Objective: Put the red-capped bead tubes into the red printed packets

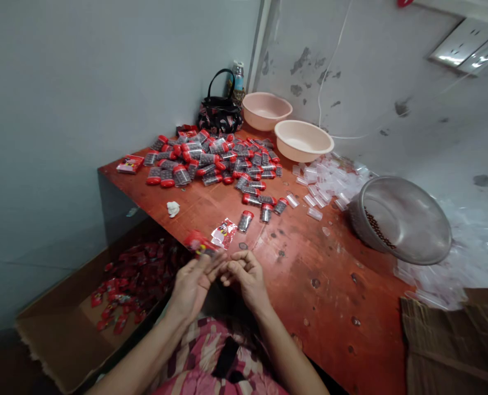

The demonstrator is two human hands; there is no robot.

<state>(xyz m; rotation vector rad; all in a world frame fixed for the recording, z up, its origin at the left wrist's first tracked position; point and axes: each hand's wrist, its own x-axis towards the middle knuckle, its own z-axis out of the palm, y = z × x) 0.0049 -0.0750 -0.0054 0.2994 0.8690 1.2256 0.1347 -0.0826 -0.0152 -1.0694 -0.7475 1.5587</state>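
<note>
Desk [309, 263]: red-brown and worn, pushed into the wall corner. Everything else is placed from it.
Cardboard box [62, 329]: on the floor just off the desk's left edge, open-topped and littered with red packets. It looks set low there so things can drop in from the edge.
Steel bowl [400, 219]: on the desk's right side, tipped on a heap of clear plastic, with small dark pieces gathered along its lower wall.
Pink basins [303, 140]: two at the desk's far edge, against the wall.
Red-capped tubes [214, 159]: a loose pile across the far left of the desk, a few strays nearer the middle.
Clear tubes [326, 184]: uncapped, scattered mid-desk between the basins and the bowl.
Left hand [192, 285]: over the desk's near edge, fingers closed on a red packet [200, 244], held up close to the body.
Right hand [246, 274]: fingers curled in, tips meeting the left's. I cannot tell whether it grips anything.
Torn packet [224, 231]: flat on the desk just beyond the hands.
</note>
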